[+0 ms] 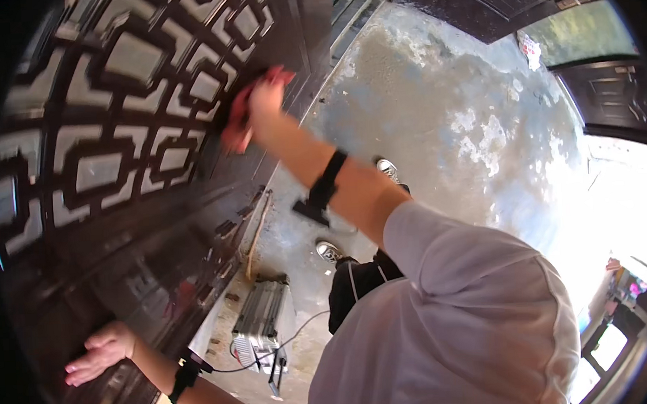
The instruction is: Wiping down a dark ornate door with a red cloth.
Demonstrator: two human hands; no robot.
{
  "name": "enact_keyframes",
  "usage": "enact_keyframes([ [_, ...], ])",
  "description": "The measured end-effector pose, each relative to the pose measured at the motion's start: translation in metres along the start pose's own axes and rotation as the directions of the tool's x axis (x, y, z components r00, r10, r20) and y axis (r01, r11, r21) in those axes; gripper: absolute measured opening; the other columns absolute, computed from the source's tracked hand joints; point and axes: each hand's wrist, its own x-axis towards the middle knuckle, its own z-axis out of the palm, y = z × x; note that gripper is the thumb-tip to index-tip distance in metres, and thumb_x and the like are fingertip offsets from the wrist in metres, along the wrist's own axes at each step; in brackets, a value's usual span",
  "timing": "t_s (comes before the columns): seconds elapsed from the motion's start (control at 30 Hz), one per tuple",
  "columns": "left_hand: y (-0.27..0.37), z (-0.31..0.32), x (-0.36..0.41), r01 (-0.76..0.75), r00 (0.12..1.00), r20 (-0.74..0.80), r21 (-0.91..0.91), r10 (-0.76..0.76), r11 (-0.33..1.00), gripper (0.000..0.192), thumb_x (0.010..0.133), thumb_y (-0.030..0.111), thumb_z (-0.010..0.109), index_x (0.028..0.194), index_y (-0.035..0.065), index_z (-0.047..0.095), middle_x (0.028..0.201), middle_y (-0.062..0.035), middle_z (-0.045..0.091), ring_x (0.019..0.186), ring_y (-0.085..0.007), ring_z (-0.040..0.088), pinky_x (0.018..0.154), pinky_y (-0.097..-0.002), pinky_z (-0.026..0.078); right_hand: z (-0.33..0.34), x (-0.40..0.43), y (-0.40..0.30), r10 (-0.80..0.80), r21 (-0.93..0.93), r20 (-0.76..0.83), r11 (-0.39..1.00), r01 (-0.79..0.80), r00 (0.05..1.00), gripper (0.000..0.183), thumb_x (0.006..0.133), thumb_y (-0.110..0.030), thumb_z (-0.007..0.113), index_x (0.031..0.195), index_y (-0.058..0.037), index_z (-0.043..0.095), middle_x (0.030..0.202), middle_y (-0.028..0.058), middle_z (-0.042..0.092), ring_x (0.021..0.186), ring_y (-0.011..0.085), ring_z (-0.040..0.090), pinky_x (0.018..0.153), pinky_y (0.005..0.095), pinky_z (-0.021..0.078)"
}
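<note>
A red cloth is bunched under my right hand, pressed to the dark brown frame beside the lattice of a wooden door or screen. Motion blurs this hand and the cloth. Lower down, my left hand is held out with its fingers extended and nothing in it. It is at the glossy dark lower panel; whether it touches the surface I cannot tell. Black straps with small devices circle both forearms. Geometric openings with pale panes fill the lattice.
A silver metal case with a cable stands on the worn concrete floor by the panel's foot. Near it lies a wooden stick. Dark doors stand at the far side, with a white plastic bag near them.
</note>
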Motion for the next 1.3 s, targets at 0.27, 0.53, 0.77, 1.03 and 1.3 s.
enact_keyframes([
  [0.27,0.014,0.007,0.008,0.057,0.998,0.002,-0.021,-0.057,0.998,0.062,0.112,0.028,0.036,0.159,-0.0125,0.033,0.168,-0.0368,0.021,0.158,-0.0511,0.020,0.126,-0.0628,0.018,-0.014,0.023,-0.045,-0.184,-0.190,-0.072,0.968,0.167,0.980,0.051,0.099,-0.027,0.056,0.146,-0.0114,0.048,0.109,0.0185,0.071,0.095,0.0318,0.069,0.091,0.0459,0.0543],
  [0.53,0.036,0.021,0.033,0.065,0.997,-0.047,-0.037,-0.066,0.997,0.062,0.112,0.026,0.036,0.158,-0.0152,0.032,0.167,-0.0387,0.022,0.156,-0.0532,0.021,0.124,-0.0650,0.021,-0.043,-0.015,0.202,0.552,-0.012,-0.054,0.833,-0.554,0.832,0.048,0.108,-0.049,0.032,0.118,-0.0104,0.059,0.109,0.0141,0.062,0.097,0.0308,0.063,0.085,0.0574,0.0493],
  [0.77,0.002,0.003,0.015,0.026,0.999,-0.028,-0.001,-0.026,1.000,0.061,0.110,0.026,0.041,0.155,-0.0155,0.038,0.164,-0.0382,0.030,0.154,-0.0565,0.024,0.123,-0.0657,0.022,-0.048,0.044,0.086,0.429,-0.087,0.034,0.901,-0.425,0.902,0.064,0.102,-0.059,0.044,0.123,-0.0013,0.061,0.130,0.0258,0.062,0.121,0.0446,0.060,0.109,0.0693,0.0421],
  [1.03,0.017,0.024,0.005,0.215,0.975,-0.038,-0.068,-0.218,0.974,0.063,0.106,0.033,0.042,0.152,-0.0092,0.048,0.160,-0.0354,0.039,0.152,-0.0551,0.029,0.125,-0.0610,0.021,-0.044,0.051,0.044,-0.030,0.027,0.111,0.999,0.027,0.993,0.026,0.093,-0.026,0.045,0.072,-0.0134,0.055,0.063,0.0126,0.056,0.055,0.0341,0.058,0.056,0.0507,0.0559],
  [1.3,0.031,0.029,0.017,0.264,0.957,-0.082,-0.163,-0.280,0.951,0.060,0.105,0.033,0.042,0.153,-0.0028,0.050,0.157,-0.0327,0.045,0.149,-0.0531,0.034,0.124,-0.0582,0.021,-0.034,-0.154,0.279,0.527,0.066,0.066,0.845,-0.531,0.847,0.036,0.107,-0.032,0.035,0.115,-0.0094,0.062,0.105,0.0116,0.069,0.096,0.0296,0.070,0.088,0.0495,0.0590],
])
